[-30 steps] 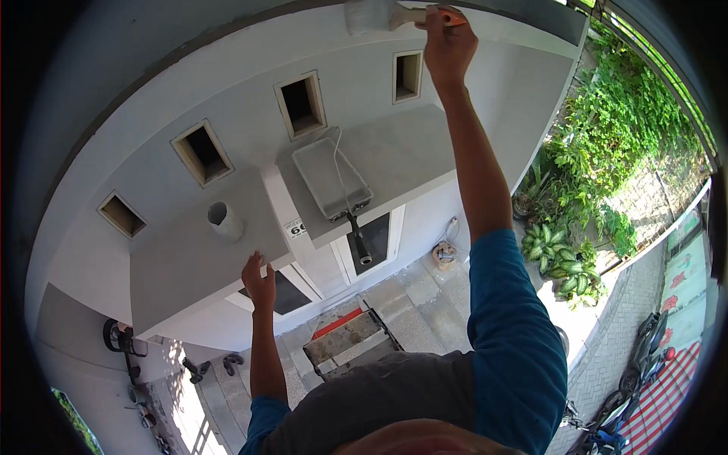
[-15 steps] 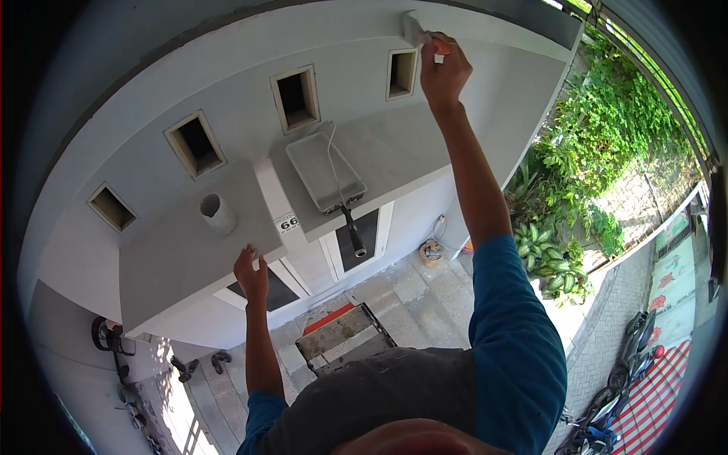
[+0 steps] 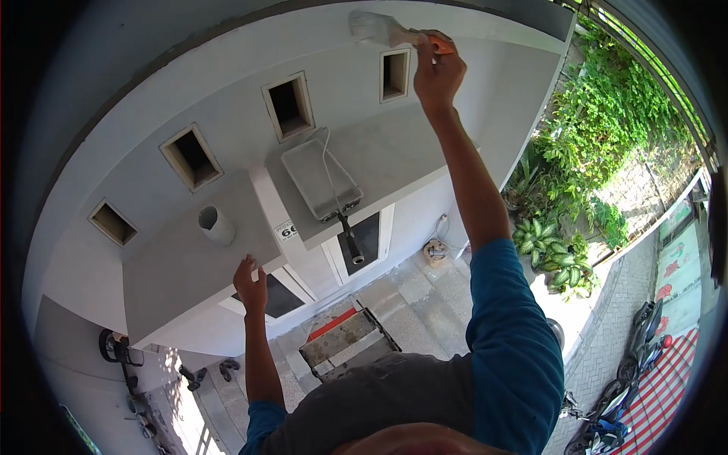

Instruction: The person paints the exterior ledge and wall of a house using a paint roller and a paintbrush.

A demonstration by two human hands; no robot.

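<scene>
My right hand [image 3: 440, 76], raised high, is closed around the orange handle of a paintbrush [image 3: 377, 30]. The wide, pale-coated bristles point left against the upper band of the wall [image 3: 303, 30], above a small square opening [image 3: 393, 75]. Lower down, my left hand [image 3: 250, 287] is at the front edge of a grey ledge [image 3: 189, 265], fingers loosely bent with a gap by the thumb and nothing in them. Behind it on the ledge stands a whitish cylindrical container [image 3: 217, 226]. A paint tray [image 3: 318, 178] lies farther right, with a paint roller [image 3: 350, 239] across it, its black handle overhanging the edge.
More square openings [image 3: 191, 157] line the wall. Below my body is a worn platform [image 3: 350, 341] with a red edge, standing on the tiled floor [image 3: 425, 303]. Plants [image 3: 557, 254] grow at the right, with parked motorbikes [image 3: 607, 409] below them.
The paintbrush has swung left along the upper wall band, its bristles now spread sideways. My left hand stays by the ledge edge. The whole view has shifted slightly.
</scene>
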